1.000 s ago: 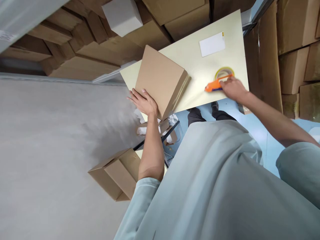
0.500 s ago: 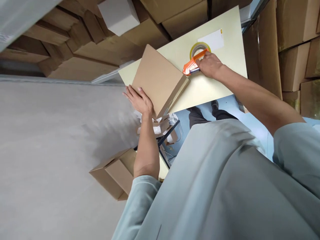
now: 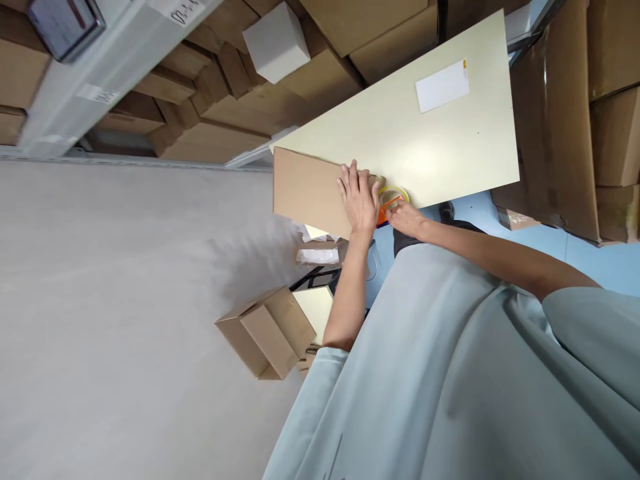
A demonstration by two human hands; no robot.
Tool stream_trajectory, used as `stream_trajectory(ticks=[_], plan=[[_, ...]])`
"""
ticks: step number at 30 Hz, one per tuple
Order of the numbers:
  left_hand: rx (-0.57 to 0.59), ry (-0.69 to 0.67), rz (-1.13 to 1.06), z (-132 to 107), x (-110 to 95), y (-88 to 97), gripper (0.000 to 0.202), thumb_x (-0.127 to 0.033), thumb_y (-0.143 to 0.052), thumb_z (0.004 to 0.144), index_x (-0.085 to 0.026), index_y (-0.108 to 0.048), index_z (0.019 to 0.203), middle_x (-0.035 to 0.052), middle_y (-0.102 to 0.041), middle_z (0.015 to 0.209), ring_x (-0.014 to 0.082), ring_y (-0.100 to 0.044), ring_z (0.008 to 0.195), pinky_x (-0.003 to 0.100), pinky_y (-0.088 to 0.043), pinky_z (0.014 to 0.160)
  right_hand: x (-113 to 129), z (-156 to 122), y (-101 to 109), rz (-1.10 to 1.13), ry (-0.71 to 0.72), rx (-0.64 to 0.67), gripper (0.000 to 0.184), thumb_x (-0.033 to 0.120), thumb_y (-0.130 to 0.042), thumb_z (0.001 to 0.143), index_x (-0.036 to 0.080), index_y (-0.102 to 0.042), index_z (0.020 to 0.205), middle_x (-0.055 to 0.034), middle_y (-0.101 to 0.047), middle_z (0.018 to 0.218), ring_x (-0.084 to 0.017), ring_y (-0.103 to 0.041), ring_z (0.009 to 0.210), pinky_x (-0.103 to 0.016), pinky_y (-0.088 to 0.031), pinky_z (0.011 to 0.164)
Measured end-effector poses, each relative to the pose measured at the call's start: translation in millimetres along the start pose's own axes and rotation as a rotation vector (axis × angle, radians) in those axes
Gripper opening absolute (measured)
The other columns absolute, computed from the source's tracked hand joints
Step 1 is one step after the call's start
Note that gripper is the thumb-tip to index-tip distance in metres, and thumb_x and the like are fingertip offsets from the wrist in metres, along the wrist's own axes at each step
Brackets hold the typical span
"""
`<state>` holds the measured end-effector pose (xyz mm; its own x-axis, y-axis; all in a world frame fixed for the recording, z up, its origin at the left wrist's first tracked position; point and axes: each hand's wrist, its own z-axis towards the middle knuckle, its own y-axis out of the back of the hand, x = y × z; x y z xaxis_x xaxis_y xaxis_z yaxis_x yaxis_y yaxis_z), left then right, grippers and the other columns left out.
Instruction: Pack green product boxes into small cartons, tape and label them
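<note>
A closed brown cardboard box (image 3: 307, 190) lies on the left end of the pale table (image 3: 450, 150). My left hand (image 3: 361, 203) rests flat on its top near the right edge, fingers stretched out. My right hand (image 3: 406, 218) is wrapped round an orange tape dispenser (image 3: 382, 217) that carries a roll of yellow-edged tape (image 3: 403, 192). The dispenser is against the box's right side, close to the table's front edge. My left hand partly hides that side, so I cannot tell how the tape lies on it.
A white paper slip (image 3: 443, 85) lies on the table's far part. Shelves with brown boxes (image 3: 230, 137) and a white box (image 3: 277, 43) run behind it. Large cartons (image 3: 545, 120) stand at the right. An open carton (image 3: 270, 333) sits lower left by the grey wall (image 3: 125, 300).
The dispenser has come from the middle of the table to the box's right side. The box has turned, and my left hand has shifted from its left edge to its right part.
</note>
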<state>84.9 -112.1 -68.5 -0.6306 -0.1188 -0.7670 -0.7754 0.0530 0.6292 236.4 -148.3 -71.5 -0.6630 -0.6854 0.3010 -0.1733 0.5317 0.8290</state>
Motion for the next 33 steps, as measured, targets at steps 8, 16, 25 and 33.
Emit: stream_trajectory(ticks=[8, 16, 25, 33], plan=[[0.219, -0.130, 0.422, -14.1, 25.3, 8.8, 0.048, -0.050, -0.037, 0.120, -0.025, -0.066, 0.149, 0.0105, -0.043, 0.185, 0.0249, -0.010, 0.182, 0.058, -0.005, 0.148, -55.0, -55.1, -16.4, 0.011, -0.046, -0.029, 0.050, 0.004, -0.043, 0.105, 0.000, -0.065, 0.149, -0.0174, -0.088, 0.107, -0.027, -0.084, 0.094, -0.043, -0.055, 0.116], [0.279, -0.167, 0.463, -20.0, 10.5, 4.2, 0.048, -0.047, -0.064, 0.111, -0.020, -0.063, 0.151, 0.0183, -0.039, 0.186, 0.0319, -0.005, 0.182, 0.064, -0.005, 0.147, -170.7, -52.2, 15.1, 0.053, -0.345, -0.112, 0.046, 0.008, -0.033, 0.110, -0.012, -0.060, 0.141, -0.0236, -0.084, 0.108, -0.031, -0.083, 0.115, -0.055, -0.045, 0.124], [0.315, -0.185, 0.441, -16.9, 15.5, -4.6, 0.044, -0.012, -0.050, 0.112, -0.018, -0.059, 0.155, 0.0140, -0.037, 0.188, 0.0245, 0.002, 0.182, 0.062, 0.002, 0.148, -117.5, 5.7, 53.7, 0.198, -0.391, -0.044, 0.037, 0.019, -0.060, 0.103, -0.002, -0.072, 0.132, -0.0298, -0.077, 0.137, -0.039, -0.070, 0.134, -0.057, -0.044, 0.124], [0.296, -0.207, 0.327, -14.8, 9.5, -7.1, 0.053, -0.011, -0.049, 0.109, -0.022, -0.065, 0.158, 0.0131, -0.042, 0.185, 0.0283, -0.008, 0.181, 0.062, -0.005, 0.150, -81.3, 21.8, 94.6, 0.154, -0.597, 0.098, 0.040, 0.013, -0.063, 0.098, -0.002, -0.078, 0.132, -0.0331, -0.078, 0.135, -0.044, -0.074, 0.130, -0.054, -0.053, 0.110]])
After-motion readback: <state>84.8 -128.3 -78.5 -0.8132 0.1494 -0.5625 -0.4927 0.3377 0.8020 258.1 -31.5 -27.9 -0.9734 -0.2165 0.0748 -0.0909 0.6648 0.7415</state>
